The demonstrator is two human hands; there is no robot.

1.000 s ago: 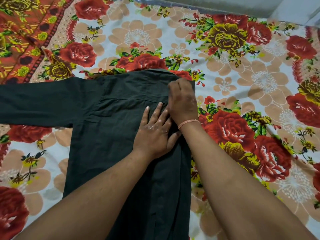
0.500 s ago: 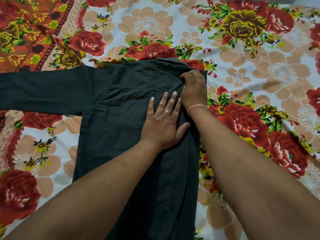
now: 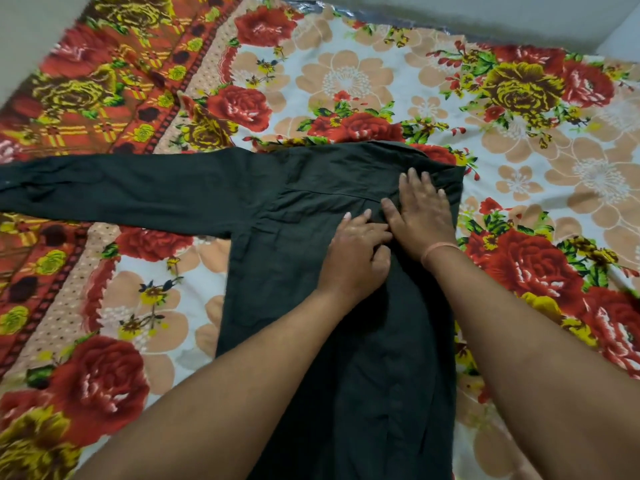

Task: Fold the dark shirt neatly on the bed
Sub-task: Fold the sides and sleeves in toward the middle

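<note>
The dark shirt (image 3: 294, 271) lies flat on the flowered bedsheet (image 3: 519, 174), collar (image 3: 391, 147) at the far end. One long sleeve (image 3: 121, 192) stretches out to the left. The shirt's right side is folded inward, making a straight right edge. My right hand (image 3: 420, 213) rests flat on the upper right of the shirt, fingers spread toward the collar. My left hand (image 3: 353, 258) sits just left of it, touching its thumb, with fingers curled and pinching the fabric. Both forearms cover the lower middle of the shirt.
The bedsheet spreads in all directions, with an orange patterned border (image 3: 86, 98) at the far left. A pale wall or floor (image 3: 485, 12) runs past the sheet's far edge. A pink band (image 3: 438, 249) circles my right wrist.
My right hand has gone from a closed grip at the shirt's top right corner to lying flat, slightly nearer. My left hand's flat fingers have curled into the fabric.
</note>
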